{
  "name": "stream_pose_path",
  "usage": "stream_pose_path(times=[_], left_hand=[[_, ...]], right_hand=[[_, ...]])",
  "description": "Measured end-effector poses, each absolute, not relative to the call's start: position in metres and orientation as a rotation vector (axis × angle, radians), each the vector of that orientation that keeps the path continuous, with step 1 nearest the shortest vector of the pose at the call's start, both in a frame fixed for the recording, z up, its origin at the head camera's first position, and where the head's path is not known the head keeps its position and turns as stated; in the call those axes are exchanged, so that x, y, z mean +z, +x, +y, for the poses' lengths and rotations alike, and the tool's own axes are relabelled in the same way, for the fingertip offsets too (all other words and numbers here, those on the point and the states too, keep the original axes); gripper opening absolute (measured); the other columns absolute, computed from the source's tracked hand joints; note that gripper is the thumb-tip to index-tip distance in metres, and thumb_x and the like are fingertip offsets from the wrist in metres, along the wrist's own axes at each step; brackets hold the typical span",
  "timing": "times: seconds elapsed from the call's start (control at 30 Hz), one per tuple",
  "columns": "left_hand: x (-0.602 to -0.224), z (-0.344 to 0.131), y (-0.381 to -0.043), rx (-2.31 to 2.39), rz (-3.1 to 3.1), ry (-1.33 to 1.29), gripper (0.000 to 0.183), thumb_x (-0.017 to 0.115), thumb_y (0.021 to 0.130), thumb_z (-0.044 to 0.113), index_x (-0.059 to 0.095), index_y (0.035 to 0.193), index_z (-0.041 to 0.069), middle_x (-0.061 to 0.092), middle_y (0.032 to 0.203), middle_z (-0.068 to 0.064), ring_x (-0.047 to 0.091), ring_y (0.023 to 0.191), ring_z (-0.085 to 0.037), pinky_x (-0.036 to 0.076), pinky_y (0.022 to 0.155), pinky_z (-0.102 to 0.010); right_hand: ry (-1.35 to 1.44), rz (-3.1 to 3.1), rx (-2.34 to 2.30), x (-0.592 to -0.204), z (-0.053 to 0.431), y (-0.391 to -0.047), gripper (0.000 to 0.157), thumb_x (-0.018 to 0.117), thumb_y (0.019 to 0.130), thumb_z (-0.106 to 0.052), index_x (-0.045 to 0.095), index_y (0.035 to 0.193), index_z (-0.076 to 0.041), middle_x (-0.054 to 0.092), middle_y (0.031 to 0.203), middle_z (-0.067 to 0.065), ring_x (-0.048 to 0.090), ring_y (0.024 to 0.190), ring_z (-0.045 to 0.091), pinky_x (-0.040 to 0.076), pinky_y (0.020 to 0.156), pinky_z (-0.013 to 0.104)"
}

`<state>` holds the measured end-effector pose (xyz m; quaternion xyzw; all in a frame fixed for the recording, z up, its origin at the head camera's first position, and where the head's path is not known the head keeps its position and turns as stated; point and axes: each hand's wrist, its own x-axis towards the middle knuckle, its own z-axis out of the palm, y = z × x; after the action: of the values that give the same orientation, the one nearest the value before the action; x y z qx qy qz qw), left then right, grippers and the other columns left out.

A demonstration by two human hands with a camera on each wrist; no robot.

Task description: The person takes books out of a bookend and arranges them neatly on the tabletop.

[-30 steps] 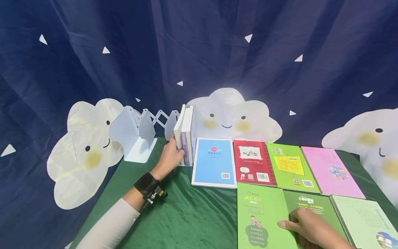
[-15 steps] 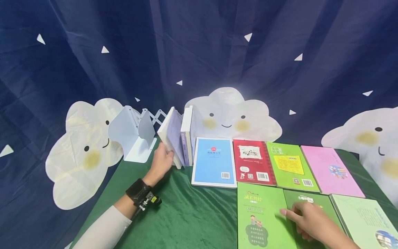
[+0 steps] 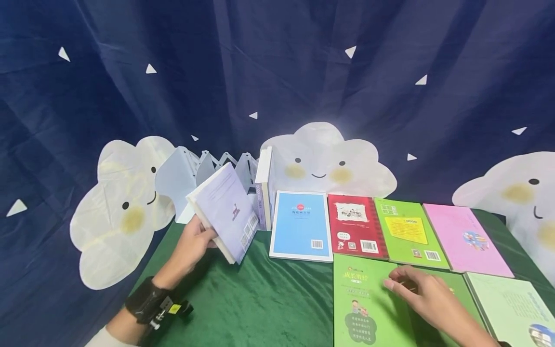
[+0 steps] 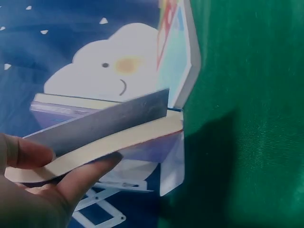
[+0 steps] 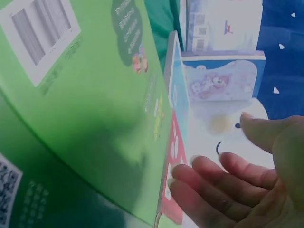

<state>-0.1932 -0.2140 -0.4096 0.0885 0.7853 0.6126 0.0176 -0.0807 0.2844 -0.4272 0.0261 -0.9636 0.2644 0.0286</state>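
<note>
A pale purple paperback book tilts in front of the white folding bookend. My left hand grips its near left edge; in the left wrist view the thumb and a finger pinch the page block. Beside it, a pair of thin books stands upright at the bookend's right end. My right hand hovers over the bright green book and a darker green one. Its fingers are loosely bent with nothing between them, as the right wrist view also shows.
A blue book, a red book, a lime book and a pink book lie in a row on the green cloth. A pale green book lies front right. Behind hangs a dark blue curtain.
My left hand has drawn the purple book left and toward me, away from the two upright books, turning its cover into view. My right hand has lifted and shifted slightly left.
</note>
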Motion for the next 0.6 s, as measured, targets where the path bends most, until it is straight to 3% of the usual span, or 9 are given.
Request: stream_pose_path(times=[0.13,0.27,0.5,0.6], left_hand=[[-0.400,-0.226,-0.178,1.907,2.373,0.359,0.050,0.045,0.101,-0.008,0.035,0.150,-0.005,0.058,0.138,-0.039,0.077,0.098,-0.020,0.067,0.076,-0.037],[-0.392,-0.237,-0.165,1.874,2.283,0.466,0.048,0.047,0.099,-0.008,0.037,0.146,-0.011,0.063,0.132,-0.037,0.078,0.097,-0.018,0.067,0.075,-0.039],[-0.379,-0.244,-0.146,1.817,2.075,0.687,0.046,0.051,0.098,-0.011,0.035,0.140,-0.016,0.079,0.115,-0.005,0.078,0.097,-0.021,0.067,0.076,-0.040],[-0.378,-0.243,-0.143,1.872,1.882,0.795,0.048,0.049,0.097,-0.015,0.035,0.143,-0.013,0.078,0.120,-0.004,0.078,0.102,-0.022,0.067,0.078,-0.041]], right_hand=[[0.143,-2.923,0.924,-0.425,0.279,-0.083,0.029,0.079,0.092,-0.034,0.073,0.110,-0.012,0.079,0.102,-0.001,0.071,0.081,-0.001,0.060,0.069,0.022],[0.213,-2.900,1.019,-0.422,0.274,-0.085,0.032,0.078,0.093,-0.033,0.070,0.116,-0.012,0.077,0.110,0.001,0.071,0.090,-0.003,0.063,0.075,0.024],[0.310,-2.859,1.140,-0.419,0.263,-0.085,0.033,0.077,0.095,-0.028,0.068,0.122,-0.011,0.076,0.114,0.002,0.069,0.096,-0.006,0.064,0.077,0.025],[0.325,-2.851,1.199,-0.415,0.257,-0.085,0.033,0.077,0.095,-0.028,0.068,0.122,-0.012,0.076,0.115,0.003,0.069,0.097,-0.006,0.064,0.079,0.025]])
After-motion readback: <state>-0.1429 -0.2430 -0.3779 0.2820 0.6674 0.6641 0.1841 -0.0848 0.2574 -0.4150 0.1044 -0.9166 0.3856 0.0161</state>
